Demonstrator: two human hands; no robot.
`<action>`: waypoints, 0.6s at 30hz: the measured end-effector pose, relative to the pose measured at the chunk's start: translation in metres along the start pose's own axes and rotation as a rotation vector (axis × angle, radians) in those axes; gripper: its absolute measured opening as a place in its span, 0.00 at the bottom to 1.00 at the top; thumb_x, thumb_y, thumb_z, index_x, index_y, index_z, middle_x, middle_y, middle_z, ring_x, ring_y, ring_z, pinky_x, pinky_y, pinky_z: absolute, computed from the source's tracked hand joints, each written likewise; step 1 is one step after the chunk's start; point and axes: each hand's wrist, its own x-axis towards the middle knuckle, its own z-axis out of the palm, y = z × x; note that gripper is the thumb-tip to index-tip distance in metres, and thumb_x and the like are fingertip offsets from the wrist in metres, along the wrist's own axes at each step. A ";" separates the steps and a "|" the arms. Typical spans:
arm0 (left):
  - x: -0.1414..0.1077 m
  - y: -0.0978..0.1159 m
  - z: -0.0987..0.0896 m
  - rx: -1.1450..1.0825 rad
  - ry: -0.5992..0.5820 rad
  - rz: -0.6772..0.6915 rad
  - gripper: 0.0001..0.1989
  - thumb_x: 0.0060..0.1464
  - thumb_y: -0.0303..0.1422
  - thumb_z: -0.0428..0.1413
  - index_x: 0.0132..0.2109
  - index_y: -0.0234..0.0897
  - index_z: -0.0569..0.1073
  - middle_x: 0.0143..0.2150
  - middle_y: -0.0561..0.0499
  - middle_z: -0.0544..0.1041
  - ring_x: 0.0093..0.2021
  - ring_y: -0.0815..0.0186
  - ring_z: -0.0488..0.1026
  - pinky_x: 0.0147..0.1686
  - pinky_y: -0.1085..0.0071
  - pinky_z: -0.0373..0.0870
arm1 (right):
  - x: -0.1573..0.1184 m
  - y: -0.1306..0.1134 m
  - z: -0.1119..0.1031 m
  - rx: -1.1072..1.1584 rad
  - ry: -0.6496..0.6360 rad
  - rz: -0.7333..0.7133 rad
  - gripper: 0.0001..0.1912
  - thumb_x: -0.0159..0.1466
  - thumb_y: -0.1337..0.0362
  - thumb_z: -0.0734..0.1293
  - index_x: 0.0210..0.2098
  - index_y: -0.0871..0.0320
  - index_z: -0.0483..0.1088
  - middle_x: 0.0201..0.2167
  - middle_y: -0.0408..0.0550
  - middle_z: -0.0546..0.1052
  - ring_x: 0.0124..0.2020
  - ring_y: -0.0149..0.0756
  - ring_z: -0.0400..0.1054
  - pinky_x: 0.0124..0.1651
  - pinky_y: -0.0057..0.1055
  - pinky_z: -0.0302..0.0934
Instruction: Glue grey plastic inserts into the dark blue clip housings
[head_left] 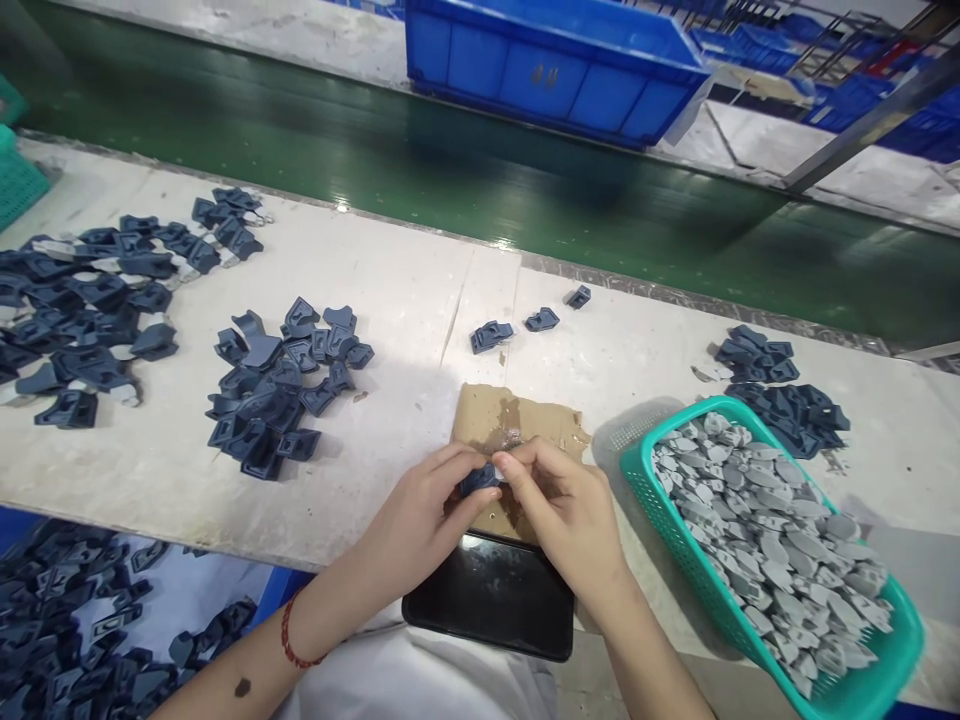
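Between the thumb and fingers of my left hand [431, 505] is a dark blue plastic part [478, 480]. My right hand [566, 500] pinches a small light grey plastic piece [499, 474] against its right side; the fingers hide most of the grey piece. Both hands are over a worn piece of tan cardboard [469, 415] with a dark wet stain. Below them a black tablet-like slab [487, 600] lies at the table's near edge. To the right, a green basket [637, 465] holds many grey pieces [772, 540].
Dark blue parts lie in piles at left [262, 400], far left [82, 300] and right [787, 415]. A few loose ones [541, 319] sit beyond the cardboard. Past the white table [405, 280] runs a green belt [322, 150], with a blue crate [547, 75] behind. More parts [67, 620] lie lower left.
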 end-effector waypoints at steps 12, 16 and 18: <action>-0.004 0.001 -0.005 -0.089 -0.024 -0.032 0.12 0.72 0.38 0.52 0.50 0.36 0.75 0.46 0.45 0.79 0.48 0.59 0.77 0.46 0.66 0.72 | 0.007 -0.003 -0.006 -0.456 -0.109 -0.317 0.22 0.80 0.62 0.53 0.28 0.54 0.61 0.21 0.40 0.71 0.22 0.32 0.70 0.28 0.29 0.55; -0.006 0.002 -0.005 -0.069 -0.024 0.025 0.11 0.72 0.36 0.51 0.48 0.35 0.75 0.45 0.46 0.79 0.45 0.61 0.77 0.46 0.68 0.72 | 0.008 -0.003 -0.005 -0.447 -0.143 -0.295 0.22 0.80 0.61 0.52 0.29 0.54 0.62 0.22 0.40 0.72 0.23 0.33 0.70 0.28 0.30 0.55; -0.006 0.001 -0.005 -0.064 -0.011 0.024 0.11 0.73 0.35 0.51 0.49 0.35 0.75 0.46 0.45 0.79 0.48 0.61 0.77 0.48 0.67 0.72 | 0.008 -0.003 -0.005 -0.426 -0.163 -0.253 0.22 0.80 0.60 0.53 0.29 0.54 0.62 0.22 0.41 0.72 0.23 0.33 0.70 0.29 0.30 0.55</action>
